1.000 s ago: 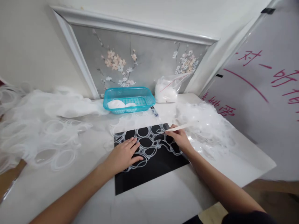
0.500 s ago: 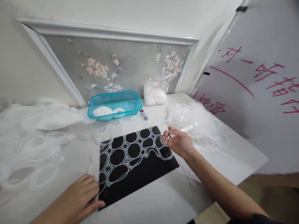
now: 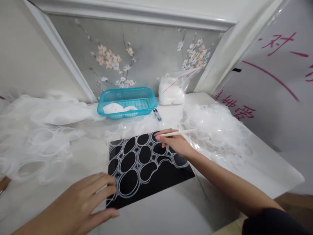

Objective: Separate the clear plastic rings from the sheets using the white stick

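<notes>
A person's right hand (image 3: 174,142) gripped a slender white stick (image 3: 187,131) between pinched fingers above the far right part of a black sheet (image 3: 168,181) at a pale bench (image 3: 166,212). The stick lay nearly level, its outer end pointing right. The left hand (image 3: 90,195) was spread wide at the sheet's near left corner, thumb well apart from the curled fingers; whether its fingertips touched the surface could not be told. The sheet lay flat near the middle of the bench, its back and left portions covered by joined white rings (image 3: 137,167), its near right portion bare and black.

Behind the sheet sat a blue basket (image 3: 145,113) with rounded white pieces (image 3: 113,108) inside, just beside a clear bag (image 3: 172,94) of white material. Heaps of pale, see-through rings flanked the scene, a left heap (image 3: 46,140) and a right heap (image 3: 215,127). A framed floral picture (image 3: 151,42) stood behind the bench, and a whiteboard (image 3: 276,120) bearing red handwritten characters rose at right. A dark sleeve (image 3: 264,222) covered the right arm near the elbow.
</notes>
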The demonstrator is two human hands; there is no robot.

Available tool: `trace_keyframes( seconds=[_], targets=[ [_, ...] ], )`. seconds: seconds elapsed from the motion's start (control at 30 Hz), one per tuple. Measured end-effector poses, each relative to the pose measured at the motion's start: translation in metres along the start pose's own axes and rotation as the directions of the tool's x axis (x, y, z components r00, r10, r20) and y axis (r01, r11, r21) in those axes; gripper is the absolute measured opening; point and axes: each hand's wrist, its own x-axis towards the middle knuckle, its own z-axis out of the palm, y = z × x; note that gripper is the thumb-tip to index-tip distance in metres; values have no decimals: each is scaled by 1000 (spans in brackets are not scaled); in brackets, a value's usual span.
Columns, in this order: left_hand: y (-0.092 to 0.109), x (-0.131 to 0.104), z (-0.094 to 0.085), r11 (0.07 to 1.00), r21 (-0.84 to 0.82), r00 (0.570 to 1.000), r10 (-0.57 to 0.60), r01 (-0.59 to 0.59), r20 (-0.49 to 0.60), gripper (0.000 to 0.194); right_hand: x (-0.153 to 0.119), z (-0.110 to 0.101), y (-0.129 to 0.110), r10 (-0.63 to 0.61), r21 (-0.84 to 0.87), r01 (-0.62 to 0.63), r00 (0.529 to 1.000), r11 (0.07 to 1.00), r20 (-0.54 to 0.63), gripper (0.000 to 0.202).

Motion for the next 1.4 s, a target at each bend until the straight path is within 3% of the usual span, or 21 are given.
trace_keyframes(
  seconds=[0.07,0.13,0.23,0.4,0.93,1.07,1.23,1.33,1.4],
  targets=[
    [-4,23,11,996,3,996,87,-87,3,29,16,6,4,-37,-87,43,996,995,76,19],
    [-7,44,28,992,7,989,123,-123,-87,35,31,12,8,-104,-161,129,982,978,157,15],
    [-8,67,55,987,53,988,150,-149,-31,39,46,18,13,-192,-249,261,944,933,268,9],
    [-14,83,77,978,152,990,134,-140,53,37,50,20,22,-193,-302,293,927,907,322,12],
    [-26,87,79,989,81,989,119,-127,92,39,44,15,29,-249,-415,411,886,812,390,7],
    [-26,88,81,991,53,989,115,-120,90,39,36,14,33,-311,-464,510,842,724,440,15],
    [-26,88,82,997,-47,994,69,-65,89,39,30,11,34,-292,-537,585,793,608,534,20],
    [-26,86,81,992,-119,995,41,-30,88,43,46,2,18,-371,-566,577,815,588,446,15],
    [-26,85,81,990,-139,995,40,-27,93,41,58,-6,4,-547,-592,559,807,581,225,15]
  ],
)
